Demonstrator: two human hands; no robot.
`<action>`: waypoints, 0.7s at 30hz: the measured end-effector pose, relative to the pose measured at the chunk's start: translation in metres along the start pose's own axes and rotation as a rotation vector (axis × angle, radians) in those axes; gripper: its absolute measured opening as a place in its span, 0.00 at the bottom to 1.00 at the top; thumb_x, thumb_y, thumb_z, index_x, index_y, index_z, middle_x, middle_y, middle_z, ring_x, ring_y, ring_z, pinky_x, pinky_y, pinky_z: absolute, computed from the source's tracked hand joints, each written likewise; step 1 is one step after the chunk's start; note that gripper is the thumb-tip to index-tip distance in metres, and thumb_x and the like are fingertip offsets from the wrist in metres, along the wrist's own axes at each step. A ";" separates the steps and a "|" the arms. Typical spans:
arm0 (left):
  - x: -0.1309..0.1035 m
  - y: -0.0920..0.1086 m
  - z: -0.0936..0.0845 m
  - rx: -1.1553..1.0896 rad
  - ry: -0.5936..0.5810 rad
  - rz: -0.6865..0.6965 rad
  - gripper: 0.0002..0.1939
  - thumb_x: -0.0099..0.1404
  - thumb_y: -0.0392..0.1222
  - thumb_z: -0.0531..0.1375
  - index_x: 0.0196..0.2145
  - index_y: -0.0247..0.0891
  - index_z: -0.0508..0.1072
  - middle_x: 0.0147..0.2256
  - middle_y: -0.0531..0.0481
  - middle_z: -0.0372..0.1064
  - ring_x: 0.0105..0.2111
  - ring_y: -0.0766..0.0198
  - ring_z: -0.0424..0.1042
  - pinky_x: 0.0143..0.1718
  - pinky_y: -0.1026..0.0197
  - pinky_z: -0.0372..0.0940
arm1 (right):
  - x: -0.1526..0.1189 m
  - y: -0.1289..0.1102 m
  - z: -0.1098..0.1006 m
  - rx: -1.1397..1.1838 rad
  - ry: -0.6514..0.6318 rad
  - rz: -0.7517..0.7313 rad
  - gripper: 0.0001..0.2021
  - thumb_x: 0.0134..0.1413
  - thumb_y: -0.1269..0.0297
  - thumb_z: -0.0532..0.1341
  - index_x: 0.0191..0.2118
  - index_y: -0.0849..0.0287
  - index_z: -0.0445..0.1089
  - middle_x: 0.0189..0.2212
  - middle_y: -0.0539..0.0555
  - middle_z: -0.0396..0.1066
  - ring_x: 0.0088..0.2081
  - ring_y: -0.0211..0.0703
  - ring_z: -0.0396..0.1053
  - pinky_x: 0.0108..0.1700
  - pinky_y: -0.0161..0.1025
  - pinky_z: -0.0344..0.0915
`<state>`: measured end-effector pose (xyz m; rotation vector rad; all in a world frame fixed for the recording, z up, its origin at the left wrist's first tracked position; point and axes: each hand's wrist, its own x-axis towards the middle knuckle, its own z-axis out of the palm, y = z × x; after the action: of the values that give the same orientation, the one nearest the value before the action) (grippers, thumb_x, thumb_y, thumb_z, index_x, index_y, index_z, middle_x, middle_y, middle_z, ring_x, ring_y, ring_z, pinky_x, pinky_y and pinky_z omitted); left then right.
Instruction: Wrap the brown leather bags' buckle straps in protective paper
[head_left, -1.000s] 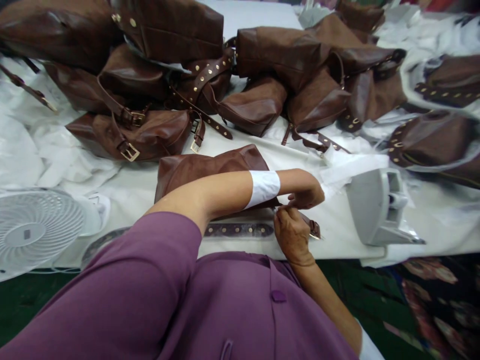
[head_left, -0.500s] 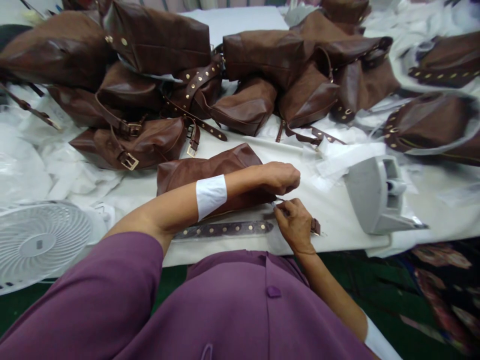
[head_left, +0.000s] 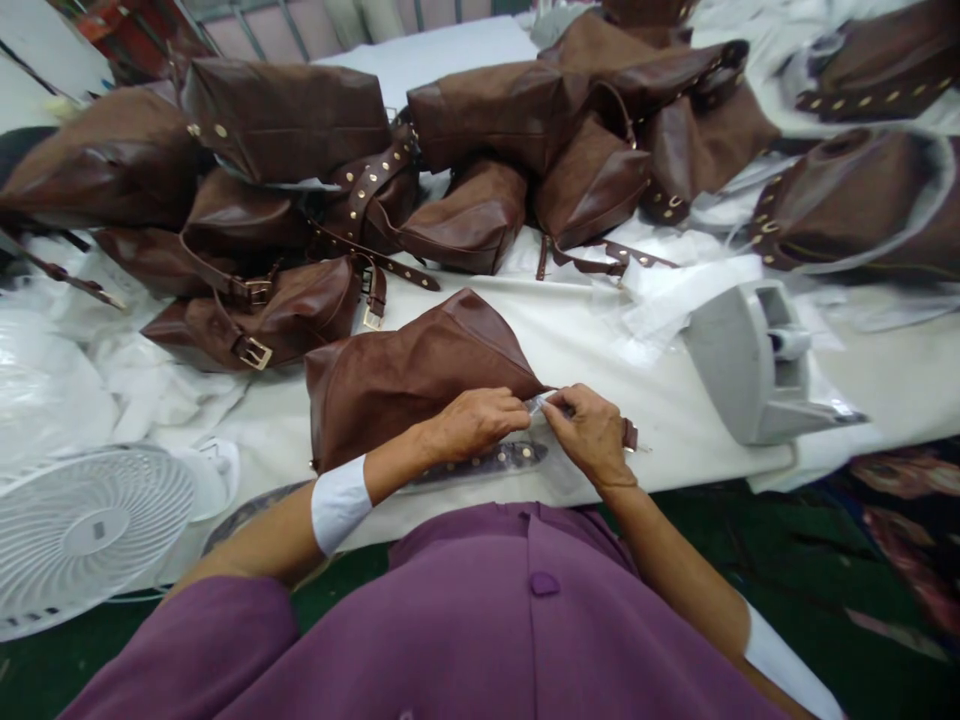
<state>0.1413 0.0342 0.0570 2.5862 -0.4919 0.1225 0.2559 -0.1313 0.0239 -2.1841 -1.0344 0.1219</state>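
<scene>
A brown handbag [head_left: 412,375] of suede and smooth leather lies on its side in front of me. At its right corner, a thin piece of clear plastic wrap [head_left: 537,402] stretches between my hands. My left hand [head_left: 484,422] is closed, its fingertips pinching the plastic's left end. On the other side, my right hand [head_left: 591,432] pinches the plastic between thumb and fingers, close to the bag's tip. Below the left hand lies a studded strap [head_left: 510,458] in clear film, partly covered by my arm. A small buckle end [head_left: 630,434] pokes out beyond my right hand.
Several brown bags [head_left: 285,115] are heaped along the back of the white-covered table [head_left: 675,450]. A white fan [head_left: 97,530] stands at the left. A grey plastic stand [head_left: 742,365] is at the right, near white paper [head_left: 690,300] and another bag [head_left: 862,200].
My left hand has come down and left from above the bag's right end to the plastic. My right hand has stayed nearly in place. More of the bag now shows.
</scene>
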 end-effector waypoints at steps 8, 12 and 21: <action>-0.013 0.005 0.040 -0.079 0.238 -0.060 0.08 0.63 0.30 0.49 0.30 0.37 0.65 0.45 0.46 0.71 0.37 0.66 0.69 0.38 0.62 0.65 | 0.006 0.004 -0.003 0.147 -0.123 0.150 0.04 0.47 0.67 0.61 0.28 0.59 0.74 0.26 0.51 0.72 0.31 0.40 0.68 0.36 0.36 0.60; -0.016 0.006 0.043 0.022 0.173 -0.099 0.08 0.64 0.32 0.49 0.33 0.37 0.67 0.48 0.45 0.70 0.34 0.66 0.68 0.37 0.61 0.65 | 0.009 0.007 -0.003 0.201 -0.207 0.216 0.05 0.47 0.66 0.61 0.28 0.59 0.74 0.26 0.51 0.73 0.29 0.40 0.68 0.34 0.36 0.60; -0.011 0.021 0.050 -0.603 0.421 -0.534 0.04 0.64 0.32 0.50 0.32 0.37 0.63 0.44 0.45 0.71 0.41 0.64 0.71 0.42 0.61 0.64 | 0.010 0.022 0.010 0.366 -0.228 0.267 0.07 0.47 0.62 0.61 0.29 0.60 0.74 0.23 0.50 0.71 0.24 0.39 0.65 0.28 0.35 0.59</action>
<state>0.1232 -0.0035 0.0212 1.9369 0.2851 0.2762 0.2731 -0.1276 0.0046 -1.9870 -0.7605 0.6441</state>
